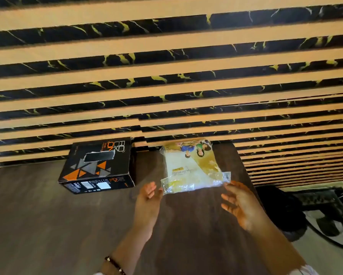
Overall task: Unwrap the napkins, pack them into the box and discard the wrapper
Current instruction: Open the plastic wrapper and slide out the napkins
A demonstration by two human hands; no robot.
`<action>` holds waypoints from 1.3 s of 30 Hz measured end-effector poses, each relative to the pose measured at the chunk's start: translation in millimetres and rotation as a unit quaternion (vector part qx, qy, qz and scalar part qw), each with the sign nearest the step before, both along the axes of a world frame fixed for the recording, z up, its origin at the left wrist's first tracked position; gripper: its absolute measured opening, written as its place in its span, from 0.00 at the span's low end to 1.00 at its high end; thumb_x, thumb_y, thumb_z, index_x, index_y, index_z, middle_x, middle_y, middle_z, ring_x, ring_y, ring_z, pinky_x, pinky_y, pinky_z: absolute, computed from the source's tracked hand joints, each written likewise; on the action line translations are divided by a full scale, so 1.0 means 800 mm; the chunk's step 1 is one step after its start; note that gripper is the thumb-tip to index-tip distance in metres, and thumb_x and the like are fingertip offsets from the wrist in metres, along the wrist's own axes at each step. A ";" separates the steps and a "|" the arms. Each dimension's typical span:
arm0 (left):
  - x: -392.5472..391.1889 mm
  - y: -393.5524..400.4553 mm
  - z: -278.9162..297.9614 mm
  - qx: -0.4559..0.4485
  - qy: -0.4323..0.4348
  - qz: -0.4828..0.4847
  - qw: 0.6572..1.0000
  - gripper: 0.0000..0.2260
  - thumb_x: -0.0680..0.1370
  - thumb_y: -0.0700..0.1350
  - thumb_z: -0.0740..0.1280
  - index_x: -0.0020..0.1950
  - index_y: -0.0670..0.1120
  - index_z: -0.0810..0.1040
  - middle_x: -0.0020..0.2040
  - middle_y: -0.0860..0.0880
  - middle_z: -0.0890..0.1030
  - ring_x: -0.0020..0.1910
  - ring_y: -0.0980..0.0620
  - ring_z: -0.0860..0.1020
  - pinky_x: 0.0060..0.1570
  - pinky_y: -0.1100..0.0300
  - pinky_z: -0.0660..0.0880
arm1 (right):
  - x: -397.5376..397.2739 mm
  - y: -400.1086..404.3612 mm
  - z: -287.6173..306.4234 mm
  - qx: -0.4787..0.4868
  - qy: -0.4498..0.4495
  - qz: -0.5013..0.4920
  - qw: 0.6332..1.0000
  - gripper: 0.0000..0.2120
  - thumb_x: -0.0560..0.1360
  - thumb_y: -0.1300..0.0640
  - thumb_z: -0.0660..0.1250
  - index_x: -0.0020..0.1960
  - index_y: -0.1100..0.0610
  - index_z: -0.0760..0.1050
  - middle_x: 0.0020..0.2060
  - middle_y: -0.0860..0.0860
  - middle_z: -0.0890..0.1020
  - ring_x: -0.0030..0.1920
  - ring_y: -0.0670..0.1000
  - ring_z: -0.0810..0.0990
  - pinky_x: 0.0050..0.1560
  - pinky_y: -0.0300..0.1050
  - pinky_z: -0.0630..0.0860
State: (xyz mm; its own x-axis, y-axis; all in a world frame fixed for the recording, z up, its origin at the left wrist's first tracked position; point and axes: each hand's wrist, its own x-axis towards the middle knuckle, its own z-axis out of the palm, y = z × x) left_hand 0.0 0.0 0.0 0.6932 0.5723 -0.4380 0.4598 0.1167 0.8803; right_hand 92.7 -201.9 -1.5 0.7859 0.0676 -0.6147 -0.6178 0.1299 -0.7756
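Note:
A pack of napkins in clear, yellow-printed plastic wrapper lies on the dark wooden table, near the wall. A black box with orange and grey triangles and a slot in its top stands to the left of the pack. My left hand is at the pack's near left corner, fingers spread, touching or almost touching the wrapper. My right hand is at the near right corner, fingers apart, its fingertips at the wrapper's crinkled edge. Neither hand clearly grips anything.
A wall of tan slats over black marble-patterned panels rises right behind the box and pack. The table's right edge drops to a floor with a dark patterned rug. A bracelet is on my left wrist.

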 end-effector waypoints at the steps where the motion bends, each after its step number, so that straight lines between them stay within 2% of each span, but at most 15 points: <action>1: 0.009 -0.002 -0.003 -0.017 0.007 0.014 1.000 0.18 0.77 0.42 0.65 0.66 0.43 0.70 0.60 0.49 0.74 0.62 0.49 0.72 0.65 0.51 0.67 | 0.007 0.002 -0.005 -0.002 0.007 -0.008 1.000 0.13 0.76 0.60 0.64 0.61 0.55 0.71 0.53 0.52 0.77 0.60 0.58 0.73 0.56 0.55 0.72; 3: 0.024 -0.006 -0.008 -0.029 0.018 0.017 0.999 0.16 0.77 0.41 0.65 0.64 0.41 0.71 0.55 0.50 0.75 0.58 0.49 0.74 0.62 0.54 0.68 | 0.019 0.006 -0.013 0.003 0.012 -0.008 1.000 0.18 0.77 0.60 0.63 0.65 0.55 0.67 0.57 0.55 0.76 0.60 0.57 0.74 0.56 0.56 0.72; 5: 0.035 -0.011 -0.012 -0.046 0.033 0.012 0.998 0.11 0.78 0.41 0.64 0.60 0.43 0.75 0.50 0.51 0.76 0.51 0.52 0.74 0.54 0.57 0.68 | 0.028 0.010 -0.018 0.012 0.020 0.007 1.000 0.12 0.77 0.60 0.62 0.61 0.54 0.70 0.55 0.55 0.77 0.55 0.57 0.77 0.54 0.55 0.73; 8: 0.039 -0.015 -0.008 -0.067 0.039 0.005 0.997 0.05 0.78 0.41 0.63 0.50 0.50 0.74 0.43 0.53 0.77 0.45 0.55 0.74 0.51 0.58 0.67 | 0.027 0.013 -0.023 0.021 0.022 0.022 0.999 0.07 0.78 0.60 0.61 0.53 0.52 0.73 0.50 0.53 0.79 0.49 0.55 0.79 0.52 0.55 0.74; 12: 0.026 -0.012 -0.006 -0.072 0.031 0.004 0.997 0.08 0.78 0.40 0.62 0.42 0.52 0.73 0.41 0.56 0.77 0.42 0.60 0.74 0.51 0.59 0.69 | 0.002 0.013 -0.021 0.021 0.020 0.018 0.999 0.13 0.77 0.60 0.62 0.61 0.54 0.70 0.55 0.52 0.77 0.49 0.56 0.80 0.46 0.52 0.75; 15: -0.005 -0.010 -0.007 -0.096 0.035 -0.005 0.995 0.05 0.79 0.40 0.62 0.48 0.50 0.73 0.43 0.54 0.78 0.44 0.58 0.75 0.47 0.60 0.72 | -0.034 0.009 -0.014 0.018 0.013 0.029 0.999 0.11 0.78 0.60 0.61 0.59 0.51 0.70 0.55 0.51 0.77 0.49 0.56 0.80 0.46 0.53 0.75; 18: -0.050 -0.007 -0.006 -0.133 0.042 0.002 0.990 0.06 0.78 0.40 0.63 0.54 0.47 0.74 0.52 0.46 0.79 0.55 0.51 0.76 0.57 0.56 0.72 | -0.080 0.000 -0.005 0.029 0.012 0.051 0.998 0.10 0.78 0.61 0.61 0.55 0.49 0.71 0.52 0.49 0.78 0.50 0.57 0.80 0.50 0.55 0.75; 20: -0.086 -0.003 -0.007 -0.154 0.054 0.009 0.987 0.05 0.78 0.40 0.62 0.51 0.47 0.75 0.55 0.44 0.78 0.58 0.49 0.75 0.60 0.53 0.72 | -0.117 -0.007 0.000 0.039 0.017 0.049 0.998 0.10 0.78 0.62 0.60 0.56 0.50 0.71 0.52 0.49 0.78 0.50 0.58 0.80 0.48 0.53 0.76; 23: -0.141 0.001 -0.008 -0.178 0.057 0.000 0.982 0.07 0.79 0.38 0.59 0.49 0.48 0.75 0.52 0.46 0.78 0.56 0.49 0.75 0.63 0.51 0.70 | -0.176 -0.017 0.004 0.049 0.033 0.037 0.998 0.10 0.78 0.62 0.59 0.56 0.52 0.71 0.52 0.49 0.78 0.47 0.57 0.80 0.45 0.51 0.76; 25: -0.176 0.002 -0.007 -0.187 0.049 -0.017 0.981 0.08 0.79 0.35 0.58 0.49 0.46 0.73 0.50 0.47 0.78 0.52 0.50 0.76 0.60 0.51 0.70 | -0.213 -0.023 0.005 0.043 0.042 0.044 0.997 0.09 0.78 0.61 0.60 0.54 0.50 0.74 0.51 0.49 0.80 0.46 0.56 0.80 0.43 0.50 0.75; 28: -0.221 0.003 -0.011 -0.205 0.047 -0.014 0.978 0.09 0.79 0.36 0.58 0.47 0.47 0.75 0.48 0.47 0.78 0.47 0.54 0.77 0.51 0.58 0.72 | -0.260 -0.033 0.006 0.035 0.044 0.057 0.997 0.09 0.77 0.59 0.61 0.54 0.51 0.76 0.51 0.51 0.81 0.46 0.55 0.80 0.44 0.50 0.76; 31: -0.261 0.004 -0.016 -0.218 0.064 -0.013 0.974 0.07 0.79 0.38 0.59 0.49 0.46 0.76 0.49 0.46 0.80 0.48 0.53 0.78 0.48 0.58 0.73 | -0.300 -0.040 0.006 0.031 0.049 0.050 0.997 0.10 0.77 0.59 0.60 0.56 0.55 0.75 0.51 0.53 0.81 0.47 0.57 0.80 0.47 0.52 0.74; 35: -0.299 0.010 -0.020 -0.217 0.084 -0.051 0.971 0.07 0.79 0.38 0.59 0.49 0.45 0.77 0.52 0.44 0.79 0.52 0.48 0.77 0.45 0.59 0.73 | -0.338 -0.043 0.001 0.012 0.048 0.015 0.999 0.08 0.77 0.60 0.60 0.54 0.56 0.75 0.50 0.53 0.81 0.47 0.58 0.79 0.46 0.51 0.74; 37: -0.306 0.013 -0.023 -0.189 0.088 -0.086 0.974 0.07 0.80 0.39 0.59 0.49 0.46 0.76 0.52 0.45 0.79 0.52 0.49 0.77 0.45 0.59 0.73 | -0.349 -0.039 0.001 -0.018 0.027 -0.014 0.999 0.06 0.77 0.61 0.61 0.51 0.54 0.75 0.48 0.53 0.81 0.46 0.57 0.79 0.43 0.49 0.75; 39: -0.307 0.016 -0.028 -0.104 0.079 -0.124 0.984 0.06 0.79 0.40 0.60 0.52 0.45 0.75 0.55 0.44 0.79 0.54 0.49 0.77 0.47 0.58 0.73 | -0.358 -0.034 -0.003 -0.112 -0.040 -0.053 0.991 0.08 0.76 0.65 0.63 0.47 0.53 0.75 0.45 0.54 0.80 0.46 0.57 0.79 0.41 0.47 0.74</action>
